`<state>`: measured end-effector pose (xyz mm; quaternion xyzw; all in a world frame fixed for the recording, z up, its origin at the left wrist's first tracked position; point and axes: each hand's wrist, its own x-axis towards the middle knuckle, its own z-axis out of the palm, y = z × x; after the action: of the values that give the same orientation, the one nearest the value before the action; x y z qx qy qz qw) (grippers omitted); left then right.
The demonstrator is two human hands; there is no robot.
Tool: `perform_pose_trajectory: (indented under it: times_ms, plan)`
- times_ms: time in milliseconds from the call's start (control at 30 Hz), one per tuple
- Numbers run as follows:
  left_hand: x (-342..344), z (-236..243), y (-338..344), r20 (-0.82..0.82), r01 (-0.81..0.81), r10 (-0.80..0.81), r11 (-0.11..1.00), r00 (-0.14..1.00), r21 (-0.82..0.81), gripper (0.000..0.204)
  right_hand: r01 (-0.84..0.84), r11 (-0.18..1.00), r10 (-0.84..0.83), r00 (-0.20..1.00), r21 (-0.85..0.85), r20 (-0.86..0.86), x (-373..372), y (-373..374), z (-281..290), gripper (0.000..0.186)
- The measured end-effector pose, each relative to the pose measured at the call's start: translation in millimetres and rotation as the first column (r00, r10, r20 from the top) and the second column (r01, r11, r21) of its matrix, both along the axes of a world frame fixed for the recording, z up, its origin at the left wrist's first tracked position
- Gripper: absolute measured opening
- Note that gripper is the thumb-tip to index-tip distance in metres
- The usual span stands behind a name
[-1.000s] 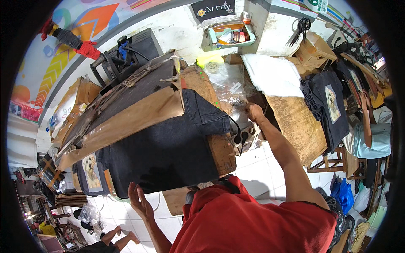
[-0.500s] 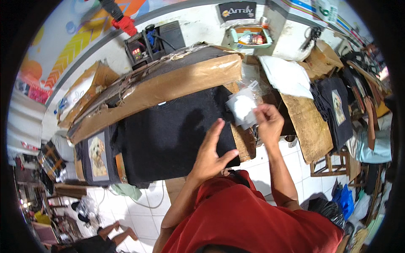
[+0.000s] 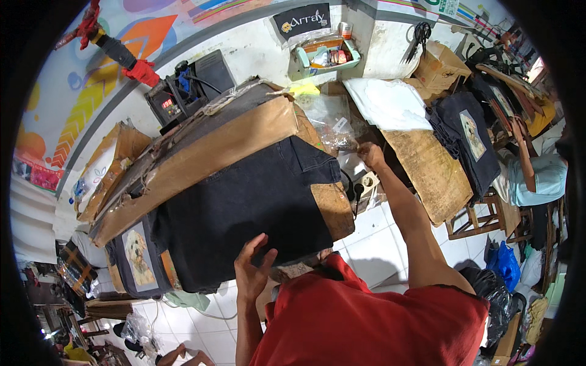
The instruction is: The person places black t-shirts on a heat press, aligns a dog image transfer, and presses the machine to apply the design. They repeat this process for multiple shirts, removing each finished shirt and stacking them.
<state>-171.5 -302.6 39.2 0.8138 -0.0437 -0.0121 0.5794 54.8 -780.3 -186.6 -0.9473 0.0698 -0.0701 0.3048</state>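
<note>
A black T-shirt (image 3: 244,213) lies spread on the work surface in front of me. My left hand (image 3: 253,265) hovers at its near edge, open, fingers apart and holding nothing. My right hand (image 3: 370,155) reaches out past the shirt's right side, fingers curled in beside a clear plastic bag (image 3: 332,119). What those fingers hold, if anything, I cannot make out. Just below them shows a white patch (image 3: 352,163), partly covered. To the left lies a dark cloth with a dog picture (image 3: 140,259).
Brown cardboard (image 3: 207,158) edges the raised dark slab behind the shirt. A controller with a lit display (image 3: 168,104) stands behind it. White sheets (image 3: 390,104) lie on a board (image 3: 436,174) at right, beside another dog-print shirt (image 3: 473,134). A co-worker's arm (image 3: 526,152) is farther right.
My right hand has moved away from me toward the clear bag; the white sheet in its fingers before no longer shows there. My left hand has drawn back toward me. The view has shifted.
</note>
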Motion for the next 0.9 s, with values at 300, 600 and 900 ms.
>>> perform_pose_trajectory:
  times_ms: [300, 600, 900]
  plan:
    - [20, 18, -44, 0.073, 0.188, -0.185, 0.981, 0.980, -0.049, 0.060, -0.011, 0.920, -0.178, 0.880, 0.393, 0.440, -128, 155, 210, 0.007]
    - [47, 5, -21, 0.061, 0.052, -0.038, 0.967, 0.997, -0.249, 0.050, -0.298, 0.930, 0.113, 0.790, 0.216, 0.602, -176, 293, 251, 0.026]
    - [113, -16, 60, -0.002, -0.056, 0.056, 0.994, 0.998, -0.091, 0.065, 0.038, 0.513, 0.007, 0.999, 0.858, -0.049, -116, 324, 198, 0.029]
